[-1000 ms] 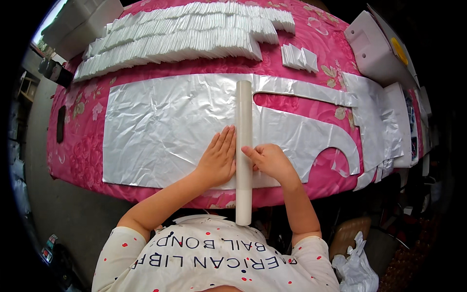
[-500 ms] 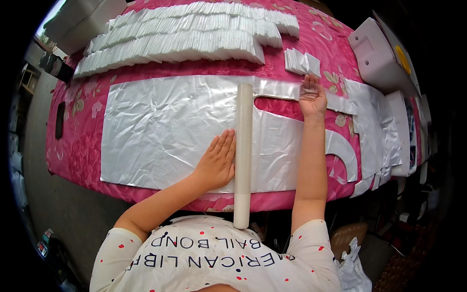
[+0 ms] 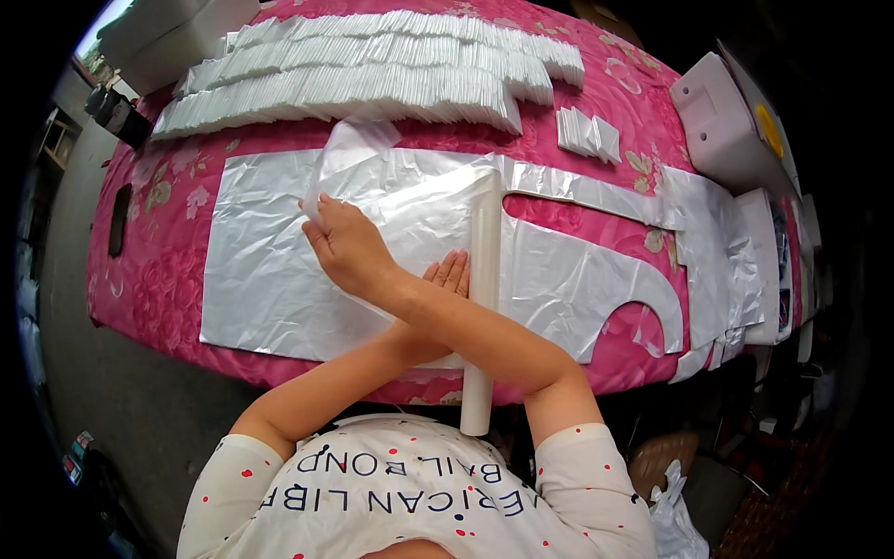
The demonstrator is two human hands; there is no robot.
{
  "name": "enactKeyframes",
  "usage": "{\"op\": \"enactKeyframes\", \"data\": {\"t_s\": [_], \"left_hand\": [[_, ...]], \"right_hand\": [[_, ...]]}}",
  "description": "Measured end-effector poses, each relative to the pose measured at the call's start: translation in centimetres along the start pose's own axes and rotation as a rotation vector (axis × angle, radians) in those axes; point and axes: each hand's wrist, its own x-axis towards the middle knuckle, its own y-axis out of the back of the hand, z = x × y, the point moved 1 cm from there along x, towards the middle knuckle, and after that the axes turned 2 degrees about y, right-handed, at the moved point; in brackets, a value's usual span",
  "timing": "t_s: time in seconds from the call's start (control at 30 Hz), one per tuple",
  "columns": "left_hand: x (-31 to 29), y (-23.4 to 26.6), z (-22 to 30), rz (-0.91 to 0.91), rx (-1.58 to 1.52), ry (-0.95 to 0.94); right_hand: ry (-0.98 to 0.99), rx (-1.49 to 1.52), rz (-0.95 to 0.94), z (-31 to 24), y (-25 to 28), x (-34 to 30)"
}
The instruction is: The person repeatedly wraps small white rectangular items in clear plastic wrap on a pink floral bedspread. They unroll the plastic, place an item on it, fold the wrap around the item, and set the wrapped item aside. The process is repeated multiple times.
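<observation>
A stack of flat white plastic bags (image 3: 265, 252) with cut-out handles at its right end lies on the table. Across it, front to back, rests a long pale tube (image 3: 477, 401), its near end jutting past the table edge. Against the tube's left side my left hand (image 3: 452, 272) lies flat, fingers stretched out and partly behind my right forearm. My right arm crosses over the left one. Pinched in my right hand (image 3: 352, 244) is the end of a thin translucent plastic bag (image 3: 358, 149), lifted and folded leftward over the tube.
Rows of folded white packets (image 3: 345, 93) stand along the back, with a small group of packets (image 3: 589, 135) to their right. More plastic bags (image 3: 717, 242) hang over the right end. A white foam box (image 3: 717, 112), a dark bottle (image 3: 116, 116) and a dark bar (image 3: 119, 220) stand or lie about.
My right hand has swung from the bag handles at the right across to the left, carrying the thin bag over the tube. My left hand stays beside the tube, which sits slightly further right.
</observation>
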Motion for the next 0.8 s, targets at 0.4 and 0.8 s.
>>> {"op": "enactKeyframes", "data": {"t_s": [0.4, 0.8], "left_hand": [[0.4, 2.4, -1.8, 0.187, -0.486, 0.179], [11.1, 3.9, -6.1, -0.058, -1.896, 0.956]], "right_hand": [[0.255, -0.007, -0.134, -3.4, 1.2, -5.4], [0.011, -0.354, -0.093, 3.2, 15.0, -17.3]]}}
